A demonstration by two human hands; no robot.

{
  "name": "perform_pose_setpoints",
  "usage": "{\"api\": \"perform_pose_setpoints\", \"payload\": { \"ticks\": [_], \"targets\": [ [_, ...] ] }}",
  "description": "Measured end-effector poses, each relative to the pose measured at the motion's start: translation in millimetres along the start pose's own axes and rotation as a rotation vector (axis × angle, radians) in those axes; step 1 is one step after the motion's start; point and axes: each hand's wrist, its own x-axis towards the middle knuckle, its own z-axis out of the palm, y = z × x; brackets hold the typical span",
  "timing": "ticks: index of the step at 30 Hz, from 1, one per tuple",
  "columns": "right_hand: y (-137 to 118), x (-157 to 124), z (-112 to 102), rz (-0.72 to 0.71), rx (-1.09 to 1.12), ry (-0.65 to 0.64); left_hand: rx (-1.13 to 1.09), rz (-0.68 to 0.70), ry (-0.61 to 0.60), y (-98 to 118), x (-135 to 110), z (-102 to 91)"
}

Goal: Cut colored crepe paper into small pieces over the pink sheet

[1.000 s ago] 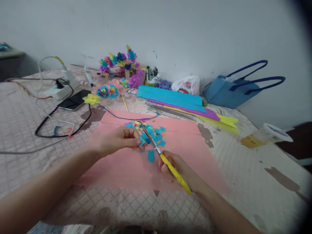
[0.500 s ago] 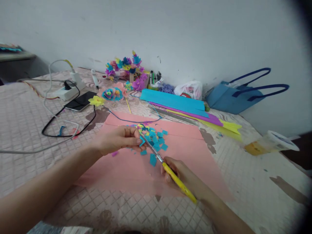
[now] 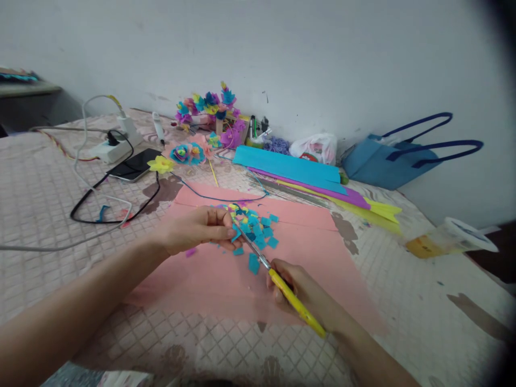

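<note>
Between the thumb and fingers of my left hand (image 3: 203,230) is pinched a small blue piece of paper (image 3: 236,232). My right hand (image 3: 292,282) grips yellow-handled scissors (image 3: 296,303), whose metal blades point up and left to that piece. Whether the blades are parted cannot be made out. Cut scraps of blue, yellow and purple paper (image 3: 258,231) lie in a loose heap just beyond and beside the blades. Under both hands spreads a pink paper sheet (image 3: 314,258), flat on the quilted cover.
Blue crepe paper (image 3: 286,164) lies folded at the back over purple and yellow strips. Paper flowers (image 3: 187,153), a phone (image 3: 135,165) and a power strip (image 3: 115,149) with trailing cables are at left. A blue bag (image 3: 387,161) and a tilted plastic tub (image 3: 451,239) stand right.
The view has shifted very slightly. Both hands, the scissors and the blue piece keep nearly the same places.
</note>
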Motion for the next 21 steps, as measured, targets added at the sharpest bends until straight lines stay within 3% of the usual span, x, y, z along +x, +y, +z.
{"api": "perform_pose_setpoints", "payload": {
  "ticks": [21],
  "targets": [
    [-0.8, -1.2, -0.5, 0.058, 0.016, -0.028, 0.007, -0.006, 0.001, 1.6, -1.6, 1.2]
  ]
}}
